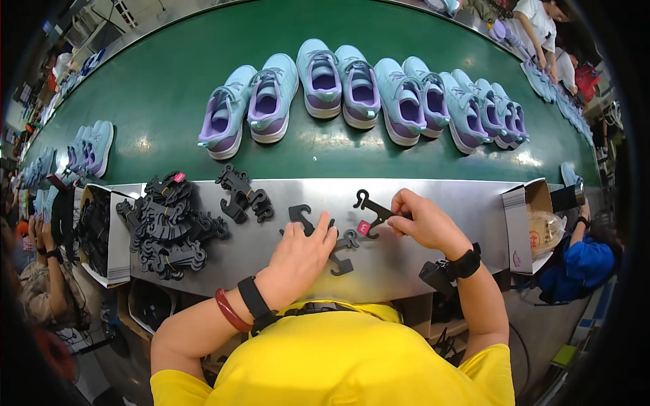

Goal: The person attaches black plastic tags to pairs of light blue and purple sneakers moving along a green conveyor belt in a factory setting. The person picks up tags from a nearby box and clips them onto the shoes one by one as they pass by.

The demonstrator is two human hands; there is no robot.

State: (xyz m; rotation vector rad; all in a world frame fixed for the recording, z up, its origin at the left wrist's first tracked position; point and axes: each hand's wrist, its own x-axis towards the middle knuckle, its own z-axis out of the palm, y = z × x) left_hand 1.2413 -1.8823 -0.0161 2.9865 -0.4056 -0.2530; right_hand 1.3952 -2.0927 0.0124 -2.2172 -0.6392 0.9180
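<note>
My right hand [428,222] pinches one end of a black plastic shoe hanger [376,215] between thumb and fingers. That hanger has hooked ends and a small pink-red tag [363,227]. Palm down over the metal counter, my left hand [300,256] has its bent fingers on another black hanger [300,215] and partly covers it. By its fingertips, a second loose hanger [342,264] lies on the counter. Further left are a small cluster of black hangers [244,195] and a large heap of them [166,230].
Beyond the metal counter [406,271], a green belt [156,101] carries light-blue sneakers with purple linings [271,101]. A carton of black hangers [118,243] stands at the left end, another carton [518,230] at the right. Other people work at the far right and both sides.
</note>
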